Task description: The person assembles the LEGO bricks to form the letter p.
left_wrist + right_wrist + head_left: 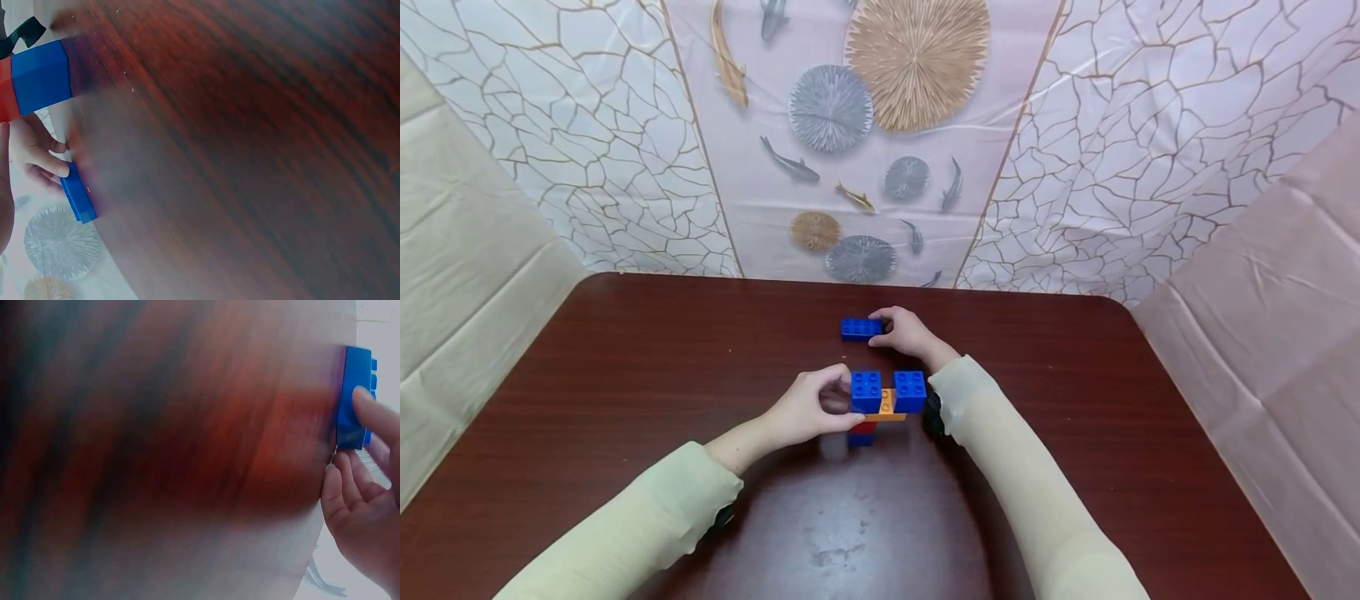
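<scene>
A small toy-brick structure stands in the middle of the table. It has a blue brick (pixel 861 440) at the bottom, a red brick (pixel 862 427), an orange brick (pixel 887 403) across that, and two square blue bricks side by side on top. My left hand (pixel 797 408) holds its left side, thumb in front and fingers behind. Farther back lies a longer blue brick (pixel 857 328), studs up. My right hand (pixel 910 332) pinches its right end between thumb and fingers. In the right wrist view, the thumb lies against the side of this brick (pixel 355 375).
The dark wooden table (pixel 625 433) ends in a rounded far edge, not far behind the longer brick. Patterned cloth (pixel 865 167) hangs behind it, and plain cloth (pixel 1262 333) flanks the table at the sides. My right forearm (pixel 1022 467) passes close to the structure's right side.
</scene>
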The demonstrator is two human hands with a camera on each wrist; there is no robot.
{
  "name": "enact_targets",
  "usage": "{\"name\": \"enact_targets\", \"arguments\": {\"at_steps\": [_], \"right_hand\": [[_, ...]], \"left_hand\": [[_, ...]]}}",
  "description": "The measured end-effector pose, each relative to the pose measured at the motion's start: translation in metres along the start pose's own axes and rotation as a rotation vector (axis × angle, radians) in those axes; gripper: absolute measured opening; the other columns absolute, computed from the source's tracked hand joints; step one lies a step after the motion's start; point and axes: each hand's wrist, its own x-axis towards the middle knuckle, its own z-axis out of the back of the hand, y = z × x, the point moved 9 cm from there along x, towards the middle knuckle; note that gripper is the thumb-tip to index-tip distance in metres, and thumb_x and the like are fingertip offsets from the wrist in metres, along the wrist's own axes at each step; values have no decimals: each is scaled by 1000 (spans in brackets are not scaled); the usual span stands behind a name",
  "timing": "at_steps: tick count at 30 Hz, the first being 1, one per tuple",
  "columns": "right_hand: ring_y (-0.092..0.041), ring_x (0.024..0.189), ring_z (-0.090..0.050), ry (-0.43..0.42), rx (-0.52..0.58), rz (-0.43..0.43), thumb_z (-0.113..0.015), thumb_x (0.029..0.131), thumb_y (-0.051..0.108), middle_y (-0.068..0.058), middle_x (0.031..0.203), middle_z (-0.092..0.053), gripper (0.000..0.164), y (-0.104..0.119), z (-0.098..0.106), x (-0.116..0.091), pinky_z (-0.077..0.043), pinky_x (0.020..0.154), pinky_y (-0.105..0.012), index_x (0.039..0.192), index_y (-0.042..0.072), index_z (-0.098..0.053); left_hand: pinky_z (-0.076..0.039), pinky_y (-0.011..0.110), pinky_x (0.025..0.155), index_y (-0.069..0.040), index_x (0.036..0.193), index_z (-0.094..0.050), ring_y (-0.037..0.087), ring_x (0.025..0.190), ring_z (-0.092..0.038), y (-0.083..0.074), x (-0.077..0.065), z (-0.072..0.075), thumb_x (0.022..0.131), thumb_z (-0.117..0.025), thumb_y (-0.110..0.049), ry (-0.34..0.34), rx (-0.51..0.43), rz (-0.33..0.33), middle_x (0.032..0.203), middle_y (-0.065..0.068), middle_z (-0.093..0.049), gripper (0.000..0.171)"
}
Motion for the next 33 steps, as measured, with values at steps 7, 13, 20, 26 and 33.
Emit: {"name": "enact_targets", "arguments": {"at_steps": [7, 13, 20, 26, 33], "right_hand": [[-21, 84, -54, -31, 28, -25, -70, 83, 21, -12, 106, -63, 37, -7, 2, -3, -49, 76, -31, 117, 7, -61], [-20, 83, -55, -35, 66, -53, -70, 84, 21, -12, 106, -63, 36, -12, 5, -6, -50, 74, -28, 116, 7, -60], [-21, 84, -54, -51, 87, -69, -70, 84, 22, -13, 107, -63, 39, -16, 12, -9, -49, 73, -28, 118, 7, -59], [-21, 83, -55, -68, 108, -68, -69, 85, 22, -13, 105, -62, 40, -15, 19, -16, -49, 71, -27, 120, 7, -58], [-22, 87, -54, -94, 140, -7, -68, 85, 20, -14, 105, -63, 39, -2, 28, -24, -48, 76, -28, 119, 5, -58]], "left_hand": [[-57, 27, 76, -7, 91, -51, 19, 86, -68, -2, 0, -2, 76, -76, -10, 1, -9, -10, 94, 13, -66, 29], [-57, 28, 75, -7, 91, -51, 19, 86, -68, -5, 0, -2, 77, -76, -10, 2, -5, -23, 94, 12, -66, 29], [-57, 28, 75, -7, 92, -52, 20, 87, -68, -6, 0, -1, 77, -75, -11, 0, -8, -20, 95, 12, -67, 28], [-56, 27, 76, -7, 92, -52, 20, 88, -67, -5, 0, -1, 77, -75, -11, 1, 0, -19, 95, 12, -65, 28], [-56, 28, 77, -8, 93, -52, 21, 89, -67, -2, -1, -1, 78, -75, -13, 0, 5, -10, 95, 12, -65, 29]]}}
